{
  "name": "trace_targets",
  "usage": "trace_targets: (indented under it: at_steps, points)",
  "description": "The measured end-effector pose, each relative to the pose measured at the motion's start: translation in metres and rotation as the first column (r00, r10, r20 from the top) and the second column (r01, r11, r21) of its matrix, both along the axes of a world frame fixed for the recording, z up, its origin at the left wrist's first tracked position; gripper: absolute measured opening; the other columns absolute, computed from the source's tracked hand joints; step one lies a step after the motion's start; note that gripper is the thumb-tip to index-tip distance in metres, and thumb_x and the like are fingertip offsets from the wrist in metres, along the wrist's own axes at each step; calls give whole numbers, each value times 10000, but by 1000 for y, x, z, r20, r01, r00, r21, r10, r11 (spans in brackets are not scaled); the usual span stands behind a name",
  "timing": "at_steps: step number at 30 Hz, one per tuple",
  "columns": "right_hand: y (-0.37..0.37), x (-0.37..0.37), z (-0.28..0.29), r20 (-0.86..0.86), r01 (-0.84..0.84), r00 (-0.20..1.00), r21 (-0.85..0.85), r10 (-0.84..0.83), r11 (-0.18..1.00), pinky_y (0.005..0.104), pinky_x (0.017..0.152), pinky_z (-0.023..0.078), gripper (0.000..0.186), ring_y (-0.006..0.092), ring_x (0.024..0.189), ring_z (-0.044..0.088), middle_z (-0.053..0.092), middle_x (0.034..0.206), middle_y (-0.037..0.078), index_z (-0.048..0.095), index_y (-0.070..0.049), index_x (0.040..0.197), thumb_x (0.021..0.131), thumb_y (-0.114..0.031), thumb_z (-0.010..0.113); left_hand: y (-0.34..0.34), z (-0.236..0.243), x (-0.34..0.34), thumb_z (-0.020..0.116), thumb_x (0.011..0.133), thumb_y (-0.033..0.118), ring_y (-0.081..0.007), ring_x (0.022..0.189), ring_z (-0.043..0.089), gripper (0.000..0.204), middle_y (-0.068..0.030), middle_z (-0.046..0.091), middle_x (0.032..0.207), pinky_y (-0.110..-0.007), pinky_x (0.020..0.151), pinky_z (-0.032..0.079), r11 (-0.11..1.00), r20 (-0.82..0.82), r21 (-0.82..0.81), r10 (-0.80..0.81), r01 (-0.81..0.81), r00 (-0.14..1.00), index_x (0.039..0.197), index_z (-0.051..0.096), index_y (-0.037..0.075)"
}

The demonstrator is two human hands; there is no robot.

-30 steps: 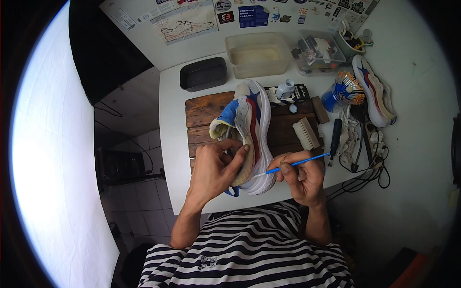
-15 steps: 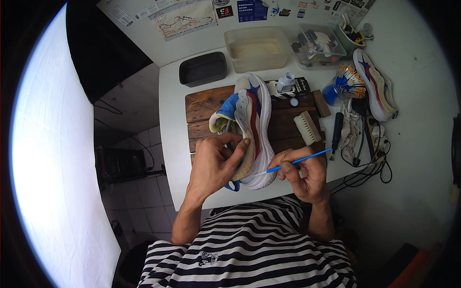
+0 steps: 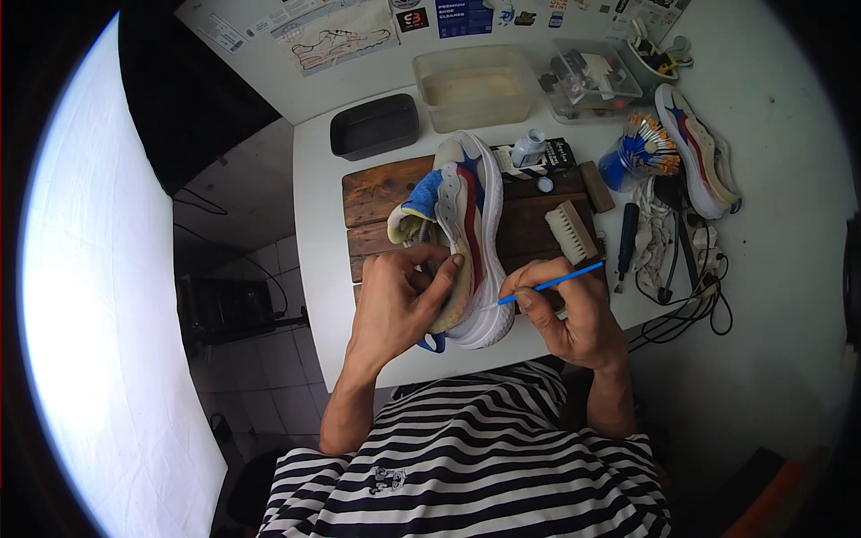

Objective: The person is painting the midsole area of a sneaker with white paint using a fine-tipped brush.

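Observation:
A white, red and blue sneaker (image 3: 473, 215) lies tilted over a dark wooden slatted board (image 3: 377, 193), toe pointing away and sole facing right. My left hand (image 3: 399, 291) grips its upper near the collar, thumb outside and fingertips hidden in the opening. Between thumb and fingers of my right hand (image 3: 569, 309) is a thin blue paintbrush (image 3: 552, 283). Its tip meets the white midsole near the heel. Beyond the shoe stand a small open paint bottle (image 3: 530, 148) and its cap (image 3: 544, 185). A wooden scrub brush (image 3: 571, 231) rests on the board's right side.
A black tray (image 3: 375, 127), a clear plastic tub (image 3: 473, 88) and a box of small items (image 3: 592, 85) line the back. Rightward are a blue cup of brushes (image 3: 639, 157), the other sneaker (image 3: 692, 157), a black-handled tool (image 3: 629, 238), a crumpled cloth (image 3: 653, 233) and tangled cables (image 3: 700, 305).
The brush tip has moved slightly up along the midsole, away from the heel end, and my right hand has shifted a little. My left hand keeps its hold on the sneaker.

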State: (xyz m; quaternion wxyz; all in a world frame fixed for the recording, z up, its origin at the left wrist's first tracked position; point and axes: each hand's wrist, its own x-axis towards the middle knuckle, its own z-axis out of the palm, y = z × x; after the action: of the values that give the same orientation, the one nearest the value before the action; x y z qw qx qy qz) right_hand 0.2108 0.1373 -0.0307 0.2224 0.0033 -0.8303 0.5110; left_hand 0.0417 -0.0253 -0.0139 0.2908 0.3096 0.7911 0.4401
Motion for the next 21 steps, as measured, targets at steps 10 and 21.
trace_targets:
  at_steps: [10,21]
  points:
    - [-3,-7,11,13,-118,993,179,118,977,333,691,571,134,247,813,710,710,994,158,556,26,1122,1014,-24,616,0,-10,1,707,970,219,-109,453,591,273,-115,655,542,-301,462,426,996,-24,84,8,-6,1000,975,754,-50]
    - [-6,-6,15,90,-78,994,156,65,985,368,708,588,120,287,831,726,702,970,160,574,26,1071,984,-8,649,0,-7,1,702,970,202,-115,469,607,272,-133,667,561,-304,461,435,996,-30,83,-3,6,1000,992,749,-65]
